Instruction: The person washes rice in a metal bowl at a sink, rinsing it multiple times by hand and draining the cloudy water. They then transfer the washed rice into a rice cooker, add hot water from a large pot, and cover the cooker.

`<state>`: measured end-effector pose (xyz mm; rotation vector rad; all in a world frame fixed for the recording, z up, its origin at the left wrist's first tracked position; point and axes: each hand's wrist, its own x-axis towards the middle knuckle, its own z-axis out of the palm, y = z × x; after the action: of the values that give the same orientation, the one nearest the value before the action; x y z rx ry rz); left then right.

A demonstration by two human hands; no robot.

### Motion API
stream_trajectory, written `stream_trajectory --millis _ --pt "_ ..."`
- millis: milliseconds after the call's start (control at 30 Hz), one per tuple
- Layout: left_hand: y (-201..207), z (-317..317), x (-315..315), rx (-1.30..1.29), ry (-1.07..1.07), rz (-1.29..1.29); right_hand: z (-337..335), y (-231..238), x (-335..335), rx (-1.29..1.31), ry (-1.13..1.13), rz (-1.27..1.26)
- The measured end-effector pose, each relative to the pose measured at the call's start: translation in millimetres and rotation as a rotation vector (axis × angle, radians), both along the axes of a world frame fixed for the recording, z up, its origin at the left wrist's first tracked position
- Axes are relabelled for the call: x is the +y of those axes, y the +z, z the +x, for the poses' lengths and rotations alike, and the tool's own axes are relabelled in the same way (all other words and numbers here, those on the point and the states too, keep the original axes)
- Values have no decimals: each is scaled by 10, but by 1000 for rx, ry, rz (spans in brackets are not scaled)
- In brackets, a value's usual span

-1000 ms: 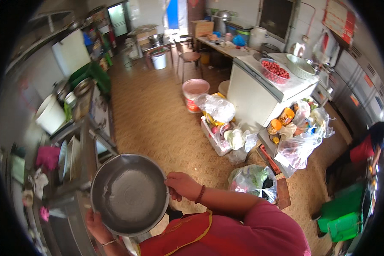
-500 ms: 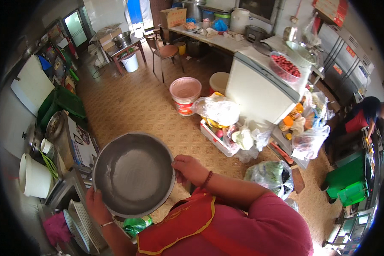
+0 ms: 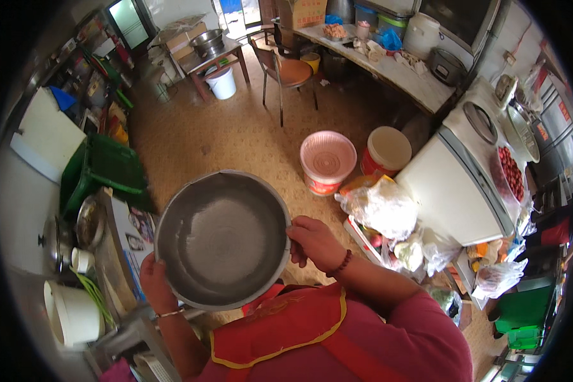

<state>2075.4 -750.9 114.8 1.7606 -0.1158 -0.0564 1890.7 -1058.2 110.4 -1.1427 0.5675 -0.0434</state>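
A large round metal basin [image 3: 226, 235], grey and with no food in it, is held up in front of my red apron [image 3: 280, 325]. My left hand [image 3: 157, 280] grips its near left rim, while my right hand [image 3: 315, 242] pinches the right rim between thumb and fingers. Some fingers of both hands are hidden beneath the basin. Off to the left of my left hand are green stalks [image 3: 95, 296] and a white bucket [image 3: 73, 313] on the counter.
A pink basin on a bucket [image 3: 328, 156] stands ahead, beside a pale bucket [image 3: 388, 149]. Bagged vegetables [image 3: 385, 210] lie by a white freezer [image 3: 449, 184] bearing a bowl of red fruit [image 3: 510, 172]. A green bin [image 3: 114, 164] is at left; a chair [image 3: 293, 72] stands farther off.
My view has turned to the left, so the room's things sit farther right. Both hands keep hold of the basin, which appears slightly higher and more to the right.
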Motion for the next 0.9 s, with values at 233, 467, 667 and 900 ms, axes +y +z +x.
stream_trajectory --millis 233,467,667,900 --pt "16 1831 -1208 -84 -292 -121 1249 -54 -680 65 -218 33" --pt "188 3342 -2713 46 -473 -122 2308 -7 -1603 39 -469 45" --pt "133 4038 -4023 -78 -468 -9 2969 -56 -2756 56 -507 28" --pt "162 4830 -5470 37 -586 -26 3554 20 -3998 22 -599 63"
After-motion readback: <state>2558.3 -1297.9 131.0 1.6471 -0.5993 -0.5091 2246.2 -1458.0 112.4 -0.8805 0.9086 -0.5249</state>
